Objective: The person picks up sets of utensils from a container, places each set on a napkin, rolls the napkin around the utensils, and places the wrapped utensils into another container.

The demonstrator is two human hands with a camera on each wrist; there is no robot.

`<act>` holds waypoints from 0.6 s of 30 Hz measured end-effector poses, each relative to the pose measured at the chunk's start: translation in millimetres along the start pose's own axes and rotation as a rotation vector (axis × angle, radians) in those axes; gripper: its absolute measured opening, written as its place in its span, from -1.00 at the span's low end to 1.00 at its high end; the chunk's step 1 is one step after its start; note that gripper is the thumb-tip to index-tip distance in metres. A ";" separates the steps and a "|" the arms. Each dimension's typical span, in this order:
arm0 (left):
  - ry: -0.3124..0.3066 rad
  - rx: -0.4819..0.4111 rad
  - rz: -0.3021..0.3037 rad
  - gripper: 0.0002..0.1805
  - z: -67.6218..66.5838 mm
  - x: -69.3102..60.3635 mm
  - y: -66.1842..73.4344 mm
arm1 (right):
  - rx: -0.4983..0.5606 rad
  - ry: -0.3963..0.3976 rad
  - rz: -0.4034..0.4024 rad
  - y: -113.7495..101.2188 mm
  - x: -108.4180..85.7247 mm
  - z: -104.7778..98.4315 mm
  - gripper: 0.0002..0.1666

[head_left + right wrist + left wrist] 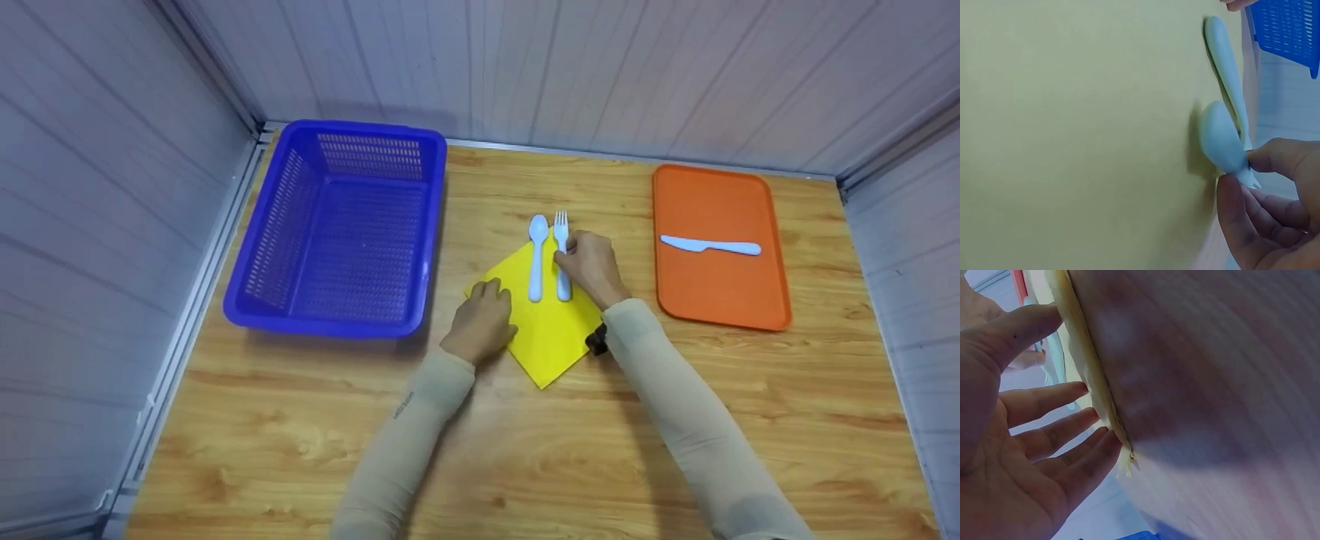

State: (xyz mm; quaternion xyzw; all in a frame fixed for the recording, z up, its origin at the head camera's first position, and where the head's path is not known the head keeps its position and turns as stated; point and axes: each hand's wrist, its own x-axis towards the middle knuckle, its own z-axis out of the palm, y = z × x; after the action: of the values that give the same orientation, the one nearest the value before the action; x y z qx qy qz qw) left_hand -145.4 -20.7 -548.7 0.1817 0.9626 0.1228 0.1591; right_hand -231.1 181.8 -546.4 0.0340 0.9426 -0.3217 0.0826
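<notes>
A folded yellow napkin (546,341) lies on the table with one corner toward me. On it a light-blue spoon (536,259) and a light-blue fork (561,225) lie side by side, bowl and tines pointing away. My right hand (591,264) pinches the fork's handle between thumb and forefinger; the right wrist view shows this fork (1221,138) beside the spoon (1224,59). At the napkin's left edge rests my left hand (484,319). Its fingers (1061,402) are fairly straight, with the fingertips touching the napkin's edge (1092,354) in the left wrist view.
A blue plastic basket (429,247) with slotted sides stands on the left. To the right lies an orange tray (720,292) with a light-blue knife (712,246) across it. Panel walls (525,75) enclose the wooden table (525,465) at the back and sides.
</notes>
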 end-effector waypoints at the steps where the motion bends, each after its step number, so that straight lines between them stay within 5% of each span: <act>1: -0.008 0.004 -0.005 -0.36 0.3 -0.1 0.3 | 0.005 -0.003 0.002 -0.4 0.2 1.9 -0.83; 18: -0.029 -0.015 -0.018 -0.33 1.4 -1.9 1.6 | 0.028 -0.034 0.036 -6.2 1.5 10.4 -0.74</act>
State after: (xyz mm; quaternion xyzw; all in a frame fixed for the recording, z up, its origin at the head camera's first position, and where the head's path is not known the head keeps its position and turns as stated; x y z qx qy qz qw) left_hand -142.7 -19.7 -549.0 0.1733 0.9609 0.1261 0.1754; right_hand -231.9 170.6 -551.1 0.0467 0.9358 -0.3338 0.1039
